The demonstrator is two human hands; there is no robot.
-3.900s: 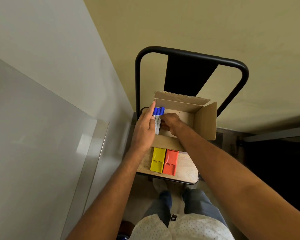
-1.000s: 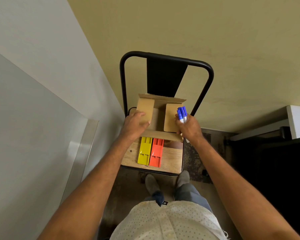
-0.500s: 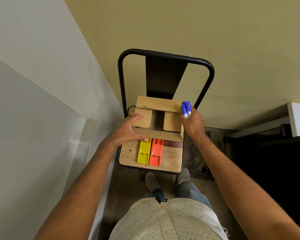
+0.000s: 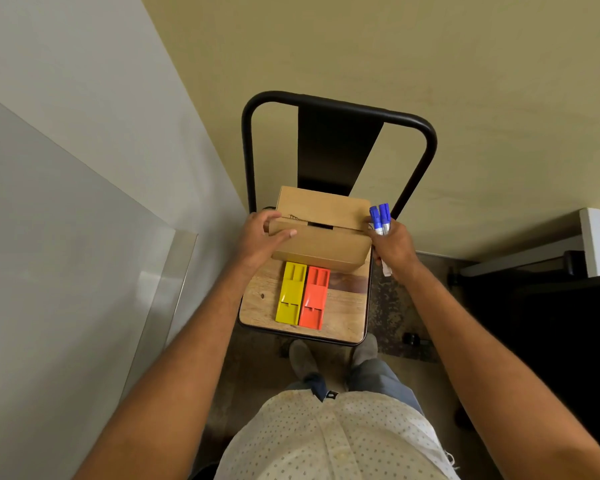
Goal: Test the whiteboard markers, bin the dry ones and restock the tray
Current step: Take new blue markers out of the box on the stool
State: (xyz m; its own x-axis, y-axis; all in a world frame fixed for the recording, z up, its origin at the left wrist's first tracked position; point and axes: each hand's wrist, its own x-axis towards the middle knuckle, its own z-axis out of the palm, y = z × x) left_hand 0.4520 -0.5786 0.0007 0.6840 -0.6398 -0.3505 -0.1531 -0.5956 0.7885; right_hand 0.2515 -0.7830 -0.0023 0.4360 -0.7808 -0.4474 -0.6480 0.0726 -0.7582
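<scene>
Right hand [image 4: 394, 245] grips blue-capped markers [image 4: 381, 220] — seemingly two — left hand [image 4: 260, 237] presses cardboard box [image 4: 321, 237] flaps, fingers flat.

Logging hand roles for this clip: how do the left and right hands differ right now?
The left hand lies with straight fingers on top of the cardboard box, pressing its near flap; the right hand is curled round two blue-capped markers. The left hand is over the chair seat; the right hand is at the box's right end, off the seat's edge. Both touch the box.
</scene>
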